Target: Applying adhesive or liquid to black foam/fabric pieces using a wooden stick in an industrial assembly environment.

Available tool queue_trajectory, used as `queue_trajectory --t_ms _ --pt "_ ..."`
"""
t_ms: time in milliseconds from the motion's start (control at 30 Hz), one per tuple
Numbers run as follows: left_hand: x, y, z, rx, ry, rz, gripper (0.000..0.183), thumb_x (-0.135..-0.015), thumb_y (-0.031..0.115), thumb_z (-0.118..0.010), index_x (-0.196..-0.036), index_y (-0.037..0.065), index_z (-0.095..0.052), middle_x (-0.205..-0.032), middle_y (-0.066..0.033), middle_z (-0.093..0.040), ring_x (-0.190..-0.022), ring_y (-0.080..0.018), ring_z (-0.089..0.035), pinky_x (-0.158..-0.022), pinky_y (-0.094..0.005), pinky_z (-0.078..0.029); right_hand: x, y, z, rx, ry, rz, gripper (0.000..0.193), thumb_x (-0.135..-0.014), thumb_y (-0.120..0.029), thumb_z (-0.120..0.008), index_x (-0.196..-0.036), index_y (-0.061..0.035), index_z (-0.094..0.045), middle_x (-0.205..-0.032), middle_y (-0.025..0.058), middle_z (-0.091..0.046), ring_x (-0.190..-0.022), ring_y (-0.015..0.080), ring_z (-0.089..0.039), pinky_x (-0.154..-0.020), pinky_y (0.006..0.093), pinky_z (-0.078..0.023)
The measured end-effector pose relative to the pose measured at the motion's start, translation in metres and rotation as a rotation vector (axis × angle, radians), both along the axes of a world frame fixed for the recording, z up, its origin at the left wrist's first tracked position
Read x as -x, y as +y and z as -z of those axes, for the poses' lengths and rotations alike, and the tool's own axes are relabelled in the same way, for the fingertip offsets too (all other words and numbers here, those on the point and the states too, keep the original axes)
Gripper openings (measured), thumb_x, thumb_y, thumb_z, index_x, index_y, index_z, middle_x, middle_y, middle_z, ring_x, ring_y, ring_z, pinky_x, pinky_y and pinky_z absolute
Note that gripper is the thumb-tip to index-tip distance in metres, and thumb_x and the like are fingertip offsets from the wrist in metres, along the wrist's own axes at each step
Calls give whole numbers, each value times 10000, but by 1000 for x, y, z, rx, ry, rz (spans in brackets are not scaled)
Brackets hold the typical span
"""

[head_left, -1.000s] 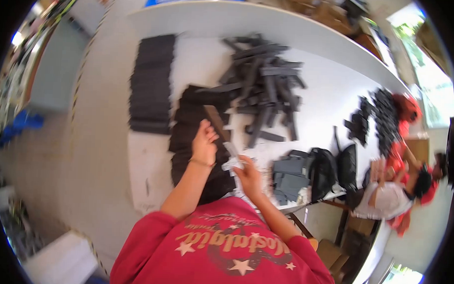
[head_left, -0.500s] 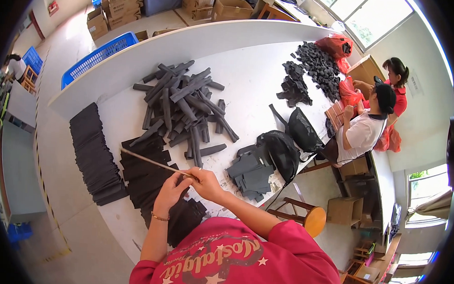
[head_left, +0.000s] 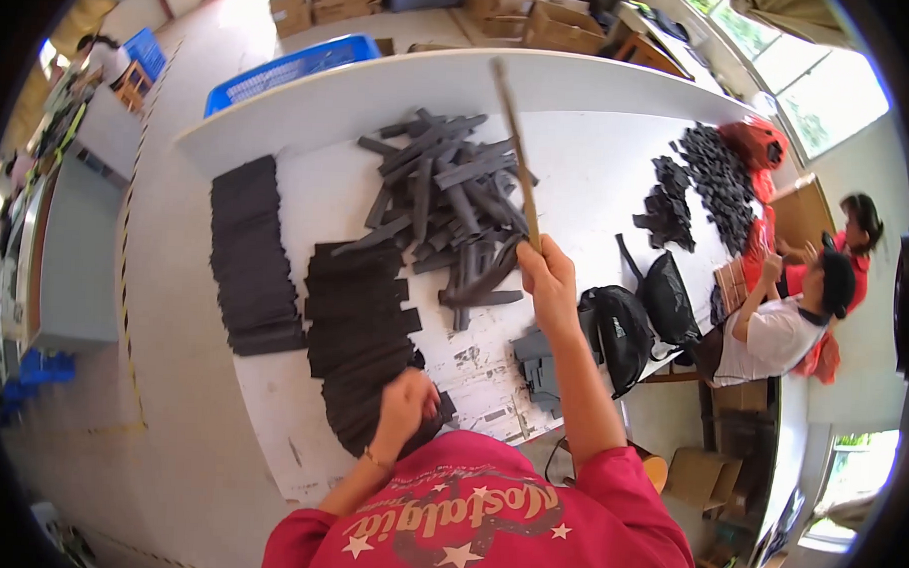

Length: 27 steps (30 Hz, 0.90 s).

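My right hand [head_left: 549, 272] is raised over the table, closed around a thin wooden stick [head_left: 518, 141] that points away from me. A curved dark-grey strip [head_left: 495, 275] reaches up to its fingers; whether they grip it too, I cannot tell. Just beyond lies a loose heap of dark-grey rolled strips [head_left: 443, 183]. My left hand [head_left: 407, 408], slightly blurred, is curled at the near end of an overlapping row of black fabric-like pieces [head_left: 358, 321]. Anything inside its fingers is hidden. Left of that row lies a second long overlapping row [head_left: 250, 257].
Flat grey pieces [head_left: 540, 372] and two black bags [head_left: 618, 335] lie to my right. Farther off are small dark scraps [head_left: 718, 183] and a red plastic bag [head_left: 755, 144]. Two people [head_left: 788, 331] sit at the right. A white partition [head_left: 310, 114] edges the table, with a blue basket [head_left: 292, 68] behind.
My hands, together on the stick before, are now apart. The right has carried the stick away and upright toward the heap; the left has dropped to the black row. The whole view has shifted.
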State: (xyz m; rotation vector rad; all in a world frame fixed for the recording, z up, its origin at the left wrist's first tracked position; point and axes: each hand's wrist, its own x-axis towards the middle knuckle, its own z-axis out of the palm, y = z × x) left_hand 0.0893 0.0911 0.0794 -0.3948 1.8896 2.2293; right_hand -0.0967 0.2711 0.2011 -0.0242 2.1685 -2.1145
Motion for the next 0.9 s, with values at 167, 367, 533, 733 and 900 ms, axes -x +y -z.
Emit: queue_trajectory --t_ms 167,367,533,733,900 --pt "85 -17 -68 27 407 -232 188 -886 97 -618 -1052 20 -576 -899 -13 -572 -782 -57 -523 -674 -191 -430 -29 -10 14 -17 -138 -227 167 -911 -176 -562 -781 -73 -552 -595 -91 -382 -528 5 -322 -466 204 -244" --pt "100 -11 -57 -261 215 -144 130 -896 113 -615 -971 7 -604 -813 15 -592 -743 -49 -551 -683 -193 -450 -54 -43 33 29 -121 -236 110 -882 -143 -630 -859 -61 -559 -611 -97 -405 -537 -3 -329 -473 186 -243" --pt "93 -4 -35 -458 147 -266 125 -931 152 -570 -946 29 -591 -823 26 -565 -778 -39 -536 -694 -210 -464 -63 -47 60 170 -229 -170 133 -855 -118 -675 -905 -67 -563 -613 -86 -437 -494 -3 -343 -442 177 -253" --pt "94 -7 -27 -86 247 -150 204 -922 176 -582 -1062 32 -549 -951 -37 -551 -879 -92 -548 -725 -249 -476 -69 -59 80 143 -282 -150 113 -877 -128 -649 -866 -77 -549 -605 -80 -441 -473 0 -341 -416 185 -237" --pt "69 22 -12 -212 -102 -58 166 -943 167 -534 -1023 21 -539 -780 -20 -542 -603 -64 -498 -527 -214 -403 -49 -57 88 -59 -163 2 154 -875 -148 -653 -813 -59 -544 -616 -74 -440 -571 18 -373 -505 188 -293"
